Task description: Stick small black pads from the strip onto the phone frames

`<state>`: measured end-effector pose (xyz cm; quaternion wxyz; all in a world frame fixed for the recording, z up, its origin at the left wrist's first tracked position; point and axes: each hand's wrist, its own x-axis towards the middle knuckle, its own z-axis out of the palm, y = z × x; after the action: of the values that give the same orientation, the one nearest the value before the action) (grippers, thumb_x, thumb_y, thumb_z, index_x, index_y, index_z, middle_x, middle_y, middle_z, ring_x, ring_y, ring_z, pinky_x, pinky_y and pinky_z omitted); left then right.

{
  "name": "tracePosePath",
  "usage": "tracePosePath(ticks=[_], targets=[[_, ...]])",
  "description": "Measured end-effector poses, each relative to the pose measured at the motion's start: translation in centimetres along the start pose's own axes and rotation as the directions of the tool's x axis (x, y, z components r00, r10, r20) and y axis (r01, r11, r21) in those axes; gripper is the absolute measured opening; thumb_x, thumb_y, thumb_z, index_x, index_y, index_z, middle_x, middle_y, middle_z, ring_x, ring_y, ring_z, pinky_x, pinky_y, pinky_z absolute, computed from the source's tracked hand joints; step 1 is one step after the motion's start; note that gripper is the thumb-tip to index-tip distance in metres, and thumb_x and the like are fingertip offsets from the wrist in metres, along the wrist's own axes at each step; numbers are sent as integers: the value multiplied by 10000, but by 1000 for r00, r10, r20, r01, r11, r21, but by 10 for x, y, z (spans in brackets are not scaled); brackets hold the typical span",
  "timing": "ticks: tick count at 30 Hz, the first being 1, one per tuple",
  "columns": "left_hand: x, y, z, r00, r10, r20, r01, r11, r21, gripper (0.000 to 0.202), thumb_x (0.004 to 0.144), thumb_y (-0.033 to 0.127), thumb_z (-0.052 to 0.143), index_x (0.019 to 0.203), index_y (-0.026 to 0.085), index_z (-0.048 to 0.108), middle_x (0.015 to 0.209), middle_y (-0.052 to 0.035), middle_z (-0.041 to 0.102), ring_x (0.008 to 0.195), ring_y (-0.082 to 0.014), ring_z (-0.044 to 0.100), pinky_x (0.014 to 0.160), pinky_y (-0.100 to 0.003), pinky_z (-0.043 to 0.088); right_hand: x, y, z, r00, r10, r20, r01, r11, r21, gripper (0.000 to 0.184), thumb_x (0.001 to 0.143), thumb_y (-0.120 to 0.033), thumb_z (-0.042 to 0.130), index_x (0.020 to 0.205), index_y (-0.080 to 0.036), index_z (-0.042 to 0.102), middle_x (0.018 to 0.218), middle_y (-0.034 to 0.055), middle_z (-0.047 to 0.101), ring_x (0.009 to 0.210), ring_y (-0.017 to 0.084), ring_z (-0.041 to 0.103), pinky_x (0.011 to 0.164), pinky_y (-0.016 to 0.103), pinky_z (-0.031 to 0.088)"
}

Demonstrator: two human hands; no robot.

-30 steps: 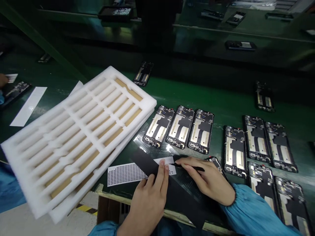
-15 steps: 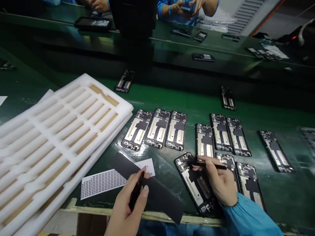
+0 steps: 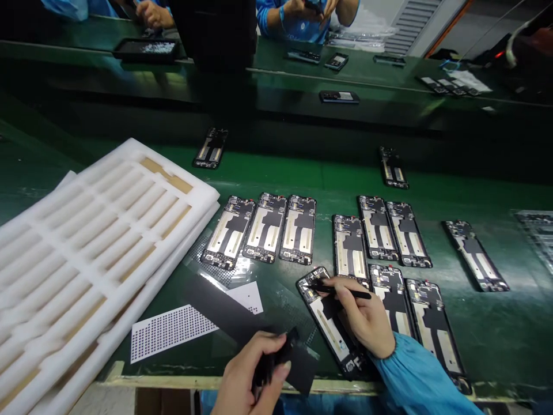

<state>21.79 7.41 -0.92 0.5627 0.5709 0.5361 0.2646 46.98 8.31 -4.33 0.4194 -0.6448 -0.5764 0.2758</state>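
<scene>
Your right hand (image 3: 367, 323) has its fingers pinched round a slim black tool (image 3: 349, 293), and the tool's tip sits on the top end of the phone frame (image 3: 330, 337). That frame lies slantwise near the front edge of the table (image 3: 496, 340), partly under your palm. Your left hand (image 3: 246, 383) is down at the table's edge with its fingers curled round the near end of a black strip (image 3: 224, 311), lifting that end a little off the surface. Just beside the strip lies the dotted white sheet (image 3: 173, 329), and most of its grid looks filled, so I judge little has been taken from it. The slanted frame is the only one either hand touches. A row of three frames (image 3: 263, 227) lies beyond it, and a cluster of further frames (image 3: 380, 230) sits to its right. Nothing visible tells whether any of these are finished. The white foam trays (image 3: 99, 242) stacked to your left show empty slots. Across the table, other people's hands (image 3: 149, 12) are busy with their own pieces.
</scene>
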Motion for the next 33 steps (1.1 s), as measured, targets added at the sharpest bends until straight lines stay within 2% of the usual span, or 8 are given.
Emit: tracePosePath(ticks=[4,6,9,13,16,21,29,33], targets=[[1,-14,7,937,315,149,-344,902,260,236,927,204,563,1126,231,687,1091,-79,754,953,-168,733,841,-216,577,1,-2,1,987,-155,46,155,988,-3,274,1032,-293,527,964,-187,771,890,90,805,827,213,776,757,305,639],[0,-17,16,832,499,243,-549,673,496,412,897,104,474,1260,204,642,1158,-86,749,983,-177,728,882,-255,587,-3,-4,-5,968,-244,60,244,970,12,235,1014,-285,556,1009,-206,777,897,77,808,811,219,775,741,323,635],[-5,-16,41,707,630,320,-633,364,683,520,857,1,396,1303,142,623,1216,-89,751,953,-213,723,843,-317,600,-22,-11,-32,948,-316,-49,317,949,6,299,1035,-307,526,1258,-237,712,1033,98,810,908,254,784,780,375,640],[-10,-16,82,613,702,362,-689,252,679,420,911,39,449,1288,76,631,1262,-148,730,910,-269,700,698,-355,570,-69,-22,-83,947,-65,-315,118,982,151,432,1088,-251,362,1490,-288,518,1178,93,783,1070,283,758,890,467,634],[-9,-22,105,555,751,358,-717,213,664,392,944,70,412,1258,66,646,1223,-165,741,847,-255,688,638,-342,542,-106,-20,-103,986,59,-158,-53,998,38,406,1062,-206,422,1408,-297,613,1056,55,805,789,197,790,717,300,655],[-4,-27,119,586,743,323,-684,240,689,430,925,-1,364,1228,76,659,1189,-143,756,887,-237,706,662,-325,573,-139,-3,-91,988,-7,156,51,959,-277,554,950,-113,476,1468,-288,561,1018,16,798,842,168,786,716,217,624],[2,-19,116,573,741,351,-705,228,672,415,889,-21,417,1207,52,674,1199,-160,755,876,-220,712,667,-292,598,-133,1,-68,943,-19,332,187,855,-484,877,863,-45,387,1672,-205,86,850,24,771,606,204,725,537,280,578],[3,-20,114,571,732,370,-711,217,668,450,885,-9,402,1233,70,675,1239,-128,745,825,-193,700,634,-272,593,-139,14,-56,925,18,378,238,749,-618,907,812,-51,432,1660,-142,121,745,10,751,542,234,701,496,325,556]])
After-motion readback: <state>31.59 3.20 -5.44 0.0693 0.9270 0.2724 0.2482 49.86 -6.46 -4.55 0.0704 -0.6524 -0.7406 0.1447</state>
